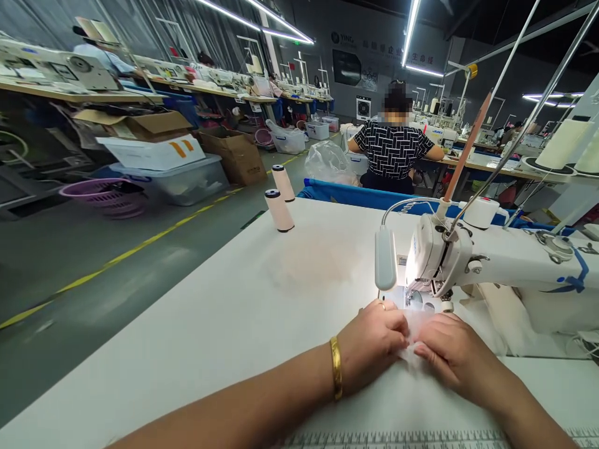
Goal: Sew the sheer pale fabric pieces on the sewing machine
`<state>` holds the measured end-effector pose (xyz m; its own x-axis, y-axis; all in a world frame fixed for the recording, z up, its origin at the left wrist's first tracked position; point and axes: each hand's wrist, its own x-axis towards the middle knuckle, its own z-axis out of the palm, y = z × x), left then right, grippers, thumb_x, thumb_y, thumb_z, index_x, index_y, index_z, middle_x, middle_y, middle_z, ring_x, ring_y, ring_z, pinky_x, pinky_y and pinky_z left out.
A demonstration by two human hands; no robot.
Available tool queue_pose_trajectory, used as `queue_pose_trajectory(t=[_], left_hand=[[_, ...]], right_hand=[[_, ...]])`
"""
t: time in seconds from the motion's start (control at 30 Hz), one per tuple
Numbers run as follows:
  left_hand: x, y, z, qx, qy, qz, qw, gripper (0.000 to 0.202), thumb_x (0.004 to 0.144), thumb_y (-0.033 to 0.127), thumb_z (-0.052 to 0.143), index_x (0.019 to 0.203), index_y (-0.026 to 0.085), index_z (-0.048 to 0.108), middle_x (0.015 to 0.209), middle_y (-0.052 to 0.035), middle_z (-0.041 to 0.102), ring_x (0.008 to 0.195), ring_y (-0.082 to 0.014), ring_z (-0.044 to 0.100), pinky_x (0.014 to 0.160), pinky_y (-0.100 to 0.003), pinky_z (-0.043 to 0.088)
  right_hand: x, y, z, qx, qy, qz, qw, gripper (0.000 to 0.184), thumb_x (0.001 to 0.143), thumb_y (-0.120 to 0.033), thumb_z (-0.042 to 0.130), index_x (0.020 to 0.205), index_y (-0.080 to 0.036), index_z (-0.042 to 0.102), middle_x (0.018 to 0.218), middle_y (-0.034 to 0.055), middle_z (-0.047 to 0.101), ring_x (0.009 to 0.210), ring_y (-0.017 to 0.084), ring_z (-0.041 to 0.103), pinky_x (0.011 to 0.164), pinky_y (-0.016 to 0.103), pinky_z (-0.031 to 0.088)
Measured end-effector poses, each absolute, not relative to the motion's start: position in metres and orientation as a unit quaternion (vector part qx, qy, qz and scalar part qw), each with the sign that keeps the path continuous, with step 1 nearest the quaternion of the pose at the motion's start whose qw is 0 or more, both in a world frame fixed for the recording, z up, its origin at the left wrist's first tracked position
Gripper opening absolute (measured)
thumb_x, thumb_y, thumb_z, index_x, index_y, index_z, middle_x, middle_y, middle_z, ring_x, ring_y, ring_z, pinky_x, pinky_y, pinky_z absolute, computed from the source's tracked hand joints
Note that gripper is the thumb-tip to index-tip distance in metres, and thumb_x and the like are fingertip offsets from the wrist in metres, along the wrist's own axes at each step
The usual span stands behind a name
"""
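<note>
- Left hand (pixel 372 343): palm down on the white worktop (pixel 210 324), fingers bunched and pressed onto a small piece of white fabric (pixel 412 349). Grip reads as pressed together on the cloth edge; a ring shows on one finger, and a gold bangle (pixel 336 376) sits at the wrist.
- Right hand (pixel 452 352): palm down just beside the left, fingertips touching the same fabric from the other side. Fingers close together and flat; a true pinch cannot be told from this angle.
- White fabric: lies on the worktop between the two hands, directly in front of the needle area of the sewing machine (pixel 491 262). Its far edge merges with the bright lit patch under the machine head, so the exact outline is unclear.
- Sewing machine: white, its body running off to the right; a small lamp on a gooseneck (pixel 386 259) hangs at its left, above the left hand.
- Two thread cones (pixel 279 211), pale pink, stand upright at the far left part of the worktop, well apart from the hands.
- A ruler strip (pixel 421 439) is printed along the near worktop edge.
- Beyond the worktop: a blue bin edge (pixel 355 193), then a seated person in a black-and-white patterned top (pixel 392 149), back turned, at another machine.
- Left of the aisle: cardboard boxes (pixel 234 153) and a purple basket (pixel 105 194) on the floor.
</note>
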<state>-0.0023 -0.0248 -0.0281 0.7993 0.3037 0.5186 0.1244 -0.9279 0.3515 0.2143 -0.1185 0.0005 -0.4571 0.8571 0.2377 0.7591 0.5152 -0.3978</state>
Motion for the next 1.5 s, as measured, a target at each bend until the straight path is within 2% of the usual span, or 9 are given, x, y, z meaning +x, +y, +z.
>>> queue_pose_trajectory(t=[0.47, 0.63, 0.7, 0.77, 0.87, 1.0, 1.13, 1.33, 1.5], left_hand=[[0.006, -0.018, -0.036, 0.935, 0.130, 0.313, 0.106, 0.017, 0.094, 0.012, 0.062, 0.089, 0.021, 0.076, 0.092, -0.0013, 0.076, 0.078, -0.0173, 0.065, 0.076, -0.033, 0.046], [0.010, -0.009, -0.038, 0.939, 0.155, 0.290, 0.104, 0.016, 0.093, 0.013, 0.062, 0.085, 0.020, 0.074, 0.091, -0.0025, 0.074, 0.080, -0.0181, 0.065, 0.077, -0.033, 0.048], [0.011, -0.006, -0.035, 0.938, 0.160, 0.277, 0.135, 0.015, 0.093, 0.015, 0.061, 0.087, 0.020, 0.074, 0.091, -0.0033, 0.073, 0.081, -0.0181, 0.065, 0.077, -0.031, 0.050], [0.013, -0.002, -0.031, 0.929, 0.172, 0.259, 0.198, 0.017, 0.095, 0.019, 0.059, 0.087, 0.020, 0.074, 0.090, -0.0033, 0.071, 0.082, -0.0179, 0.065, 0.077, -0.029, 0.052], [0.015, 0.004, -0.024, 0.888, 0.225, 0.230, 0.328, 0.028, 0.099, 0.031, 0.056, 0.079, 0.019, 0.072, 0.087, -0.0024, 0.070, 0.082, -0.0174, 0.066, 0.077, -0.027, 0.054], [0.017, 0.011, -0.020, 0.848, 0.282, 0.202, 0.400, 0.037, 0.099, 0.039, 0.057, 0.070, 0.018, 0.066, 0.079, -0.0009, 0.067, 0.080, -0.0178, 0.065, 0.074, -0.026, 0.054], [0.012, 0.009, -0.022, 0.880, 0.230, 0.215, 0.355, 0.036, 0.101, 0.033, 0.053, 0.073, 0.018, 0.069, 0.080, -0.0020, 0.069, 0.079, -0.0171, 0.064, 0.074, -0.027, 0.052], [-0.006, -0.012, -0.027, 0.943, 0.123, 0.269, 0.156, 0.020, 0.089, 0.008, 0.061, 0.085, 0.022, 0.076, 0.093, -0.0019, 0.076, 0.086, -0.0198, 0.063, 0.080, -0.034, 0.046], [-0.008, -0.016, -0.027, 0.945, 0.122, 0.278, 0.119, 0.018, 0.089, 0.008, 0.064, 0.082, 0.021, 0.074, 0.092, -0.0004, 0.076, 0.083, -0.0188, 0.063, 0.077, -0.035, 0.044]], right_hand=[[0.219, -0.112, -0.016, -0.513, -0.832, 0.045, 0.207, 0.036, 0.113, -0.029, 0.037, 0.081, -0.021, 0.052, 0.078, 0.0022, 0.062, 0.075, 0.020, 0.053, 0.071, 0.034, 0.035], [0.219, -0.111, -0.016, -0.531, -0.823, 0.034, 0.199, 0.028, 0.111, -0.031, 0.041, 0.093, -0.022, 0.060, 0.084, 0.0044, 0.067, 0.079, 0.024, 0.056, 0.075, 0.036, 0.041], [0.215, -0.112, -0.016, -0.538, -0.816, 0.045, 0.207, 0.024, 0.105, -0.046, 0.058, 0.110, -0.022, 0.062, 0.098, 0.0073, 0.071, 0.090, 0.028, 0.060, 0.079, 0.039, 0.046], [0.210, -0.111, -0.019, -0.545, -0.807, 0.039, 0.224, 0.037, 0.099, -0.051, 0.066, 0.122, -0.022, 0.061, 0.110, 0.0100, 0.071, 0.097, 0.031, 0.063, 0.081, 0.040, 0.049], [0.205, -0.104, -0.022, -0.563, -0.784, 0.019, 0.262, 0.021, 0.106, -0.030, 0.047, 0.115, -0.023, 0.065, 0.102, 0.0076, 0.073, 0.087, 0.026, 0.066, 0.073, 0.036, 0.050], [0.205, -0.095, -0.018, -0.591, -0.740, 0.034, 0.319, 0.031, 0.102, -0.018, 0.039, 0.102, -0.026, 0.069, 0.090, 0.0026, 0.074, 0.082, 0.023, 0.066, 0.070, 0.032, 0.049], [0.208, -0.098, -0.015, -0.557, -0.758, 0.056, 0.333, 0.032, 0.101, -0.014, 0.039, 0.105, -0.026, 0.069, 0.093, 0.0024, 0.073, 0.083, 0.022, 0.065, 0.072, 0.031, 0.048], [0.209, -0.116, -0.017, -0.473, -0.847, 0.039, 0.242, 0.029, 0.091, -0.003, 0.048, 0.099, -0.023, 0.067, 0.097, 0.0038, 0.069, 0.085, 0.022, 0.058, 0.075, 0.034, 0.040], [0.208, -0.118, -0.017, -0.479, -0.842, 0.023, 0.247, 0.032, 0.086, 0.000, 0.049, 0.101, -0.022, 0.067, 0.097, 0.0033, 0.069, 0.089, 0.022, 0.058, 0.074, 0.034, 0.037]])
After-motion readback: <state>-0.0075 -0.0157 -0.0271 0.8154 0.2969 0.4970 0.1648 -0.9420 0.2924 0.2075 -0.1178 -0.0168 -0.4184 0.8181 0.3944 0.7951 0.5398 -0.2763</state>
